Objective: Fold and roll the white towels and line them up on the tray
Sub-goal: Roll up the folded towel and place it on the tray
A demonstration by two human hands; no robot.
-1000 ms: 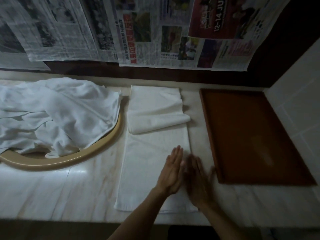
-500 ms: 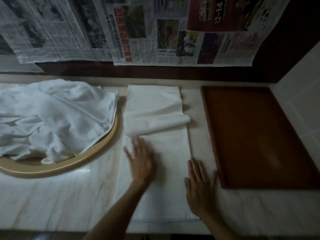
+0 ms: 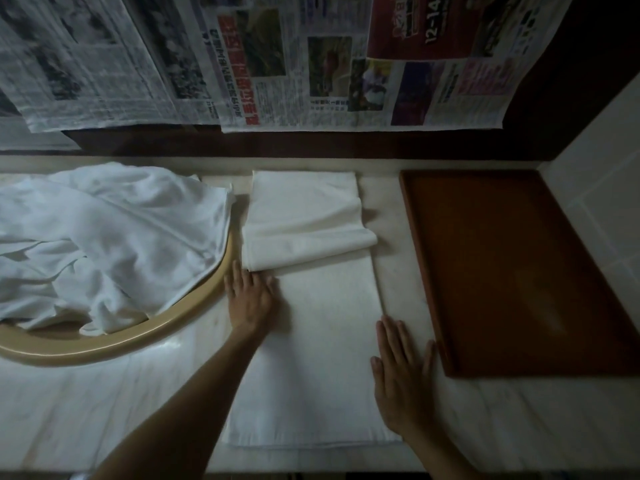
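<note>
A long white towel (image 3: 318,341) lies flat on the marble counter, its far end folded back over itself (image 3: 304,223). My left hand (image 3: 249,299) presses flat on the towel's left edge, fingertips just below the fold. My right hand (image 3: 401,379) lies flat, fingers spread, on the towel's right edge near the front. To the right sits a brown rectangular tray (image 3: 512,271) with nothing on it. A heap of crumpled white towels (image 3: 104,244) fills the basin at the left.
The beige oval basin rim (image 3: 166,327) curves close beside my left hand. Newspaper sheets (image 3: 277,64) hang on the dark back wall. A white tiled wall (image 3: 609,209) bounds the tray's right side. The counter's front edge runs along the bottom.
My hands were together at the towel's middle. The left hand has slid left and up to the fold's left edge; the right hand stayed near the right edge.
</note>
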